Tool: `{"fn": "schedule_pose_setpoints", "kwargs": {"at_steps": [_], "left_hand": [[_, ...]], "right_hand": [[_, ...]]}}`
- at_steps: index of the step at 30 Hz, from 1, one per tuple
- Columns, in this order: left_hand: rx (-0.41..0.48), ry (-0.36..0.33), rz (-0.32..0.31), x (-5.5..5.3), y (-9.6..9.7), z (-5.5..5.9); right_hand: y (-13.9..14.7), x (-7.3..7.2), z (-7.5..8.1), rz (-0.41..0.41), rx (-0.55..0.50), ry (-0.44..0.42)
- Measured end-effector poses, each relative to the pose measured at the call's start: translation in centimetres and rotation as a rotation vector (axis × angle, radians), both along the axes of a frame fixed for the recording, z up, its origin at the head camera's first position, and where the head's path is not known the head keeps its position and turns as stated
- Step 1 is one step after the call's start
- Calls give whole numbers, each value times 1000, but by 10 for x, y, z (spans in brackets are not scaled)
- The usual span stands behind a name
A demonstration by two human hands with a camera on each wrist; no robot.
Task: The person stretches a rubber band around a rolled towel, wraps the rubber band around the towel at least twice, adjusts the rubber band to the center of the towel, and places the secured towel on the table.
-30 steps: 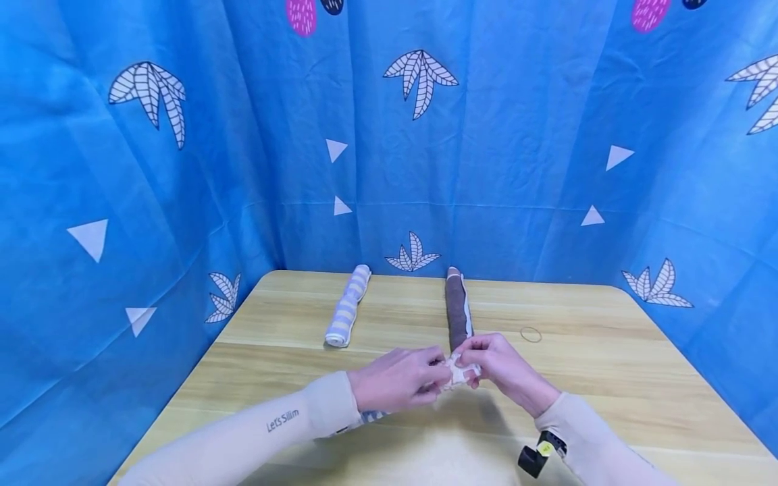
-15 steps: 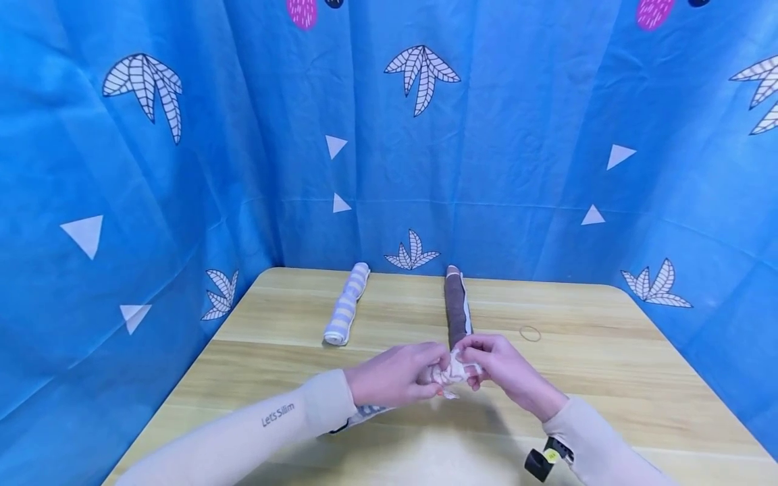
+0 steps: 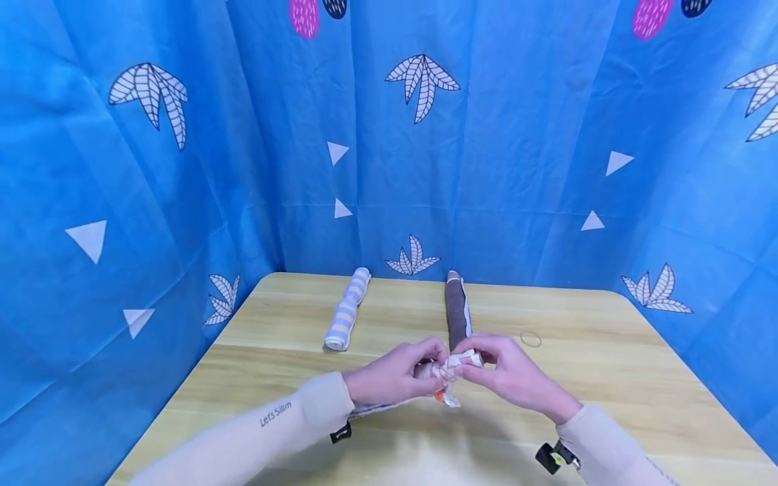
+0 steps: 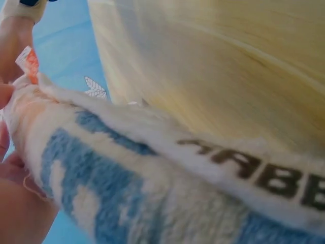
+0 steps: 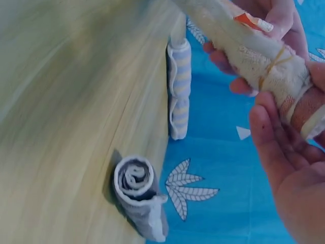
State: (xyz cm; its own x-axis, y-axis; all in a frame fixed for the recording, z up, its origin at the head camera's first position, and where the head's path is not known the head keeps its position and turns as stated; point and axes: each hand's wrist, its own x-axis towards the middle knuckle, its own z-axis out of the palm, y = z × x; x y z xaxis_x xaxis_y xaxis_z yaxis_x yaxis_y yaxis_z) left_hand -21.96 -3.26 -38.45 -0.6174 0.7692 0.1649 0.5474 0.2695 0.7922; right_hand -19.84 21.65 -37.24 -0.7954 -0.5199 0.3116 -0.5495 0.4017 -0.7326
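Now the left hand and right hand grip the rolled towel, its end newly exposed.

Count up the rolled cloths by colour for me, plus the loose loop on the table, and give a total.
Lavender-and-yellow striped roll: 1
Dark brownish roll: 1
Held white-and-blue roll: 1
Loose thin loop: 1
Total: 4

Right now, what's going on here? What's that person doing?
The person is holding a rolled-up patterned towel above the table. Their left fingers wrap around it, and their right fingers grip it at one end. A thin band crosses around it near that end. Two more rolls lie farther back: a striped roll and a dark roll. A thin loop lies loose on the table.
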Motion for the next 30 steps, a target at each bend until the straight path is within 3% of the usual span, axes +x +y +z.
{"fn": "schedule_pose_setpoints", "kwargs": {"at_steps": [3,6,14,19,30], "left_hand": [[13,28,14,6,1,-3],[11,101,44,11,3,-6],[-55,426,107,12,6,-8],[-149,590,111,9,7,-7],[-204,739,88,3,12,-15]], "right_hand": [[-1,3,-1,-36,-1,-69],[-2,5,-2,-81,-10,-141],[-8,3,2,-212,-39,-203],[-13,1,1,-232,-49,-224],[-14,-9,-3,-243,-49,-268]]}}
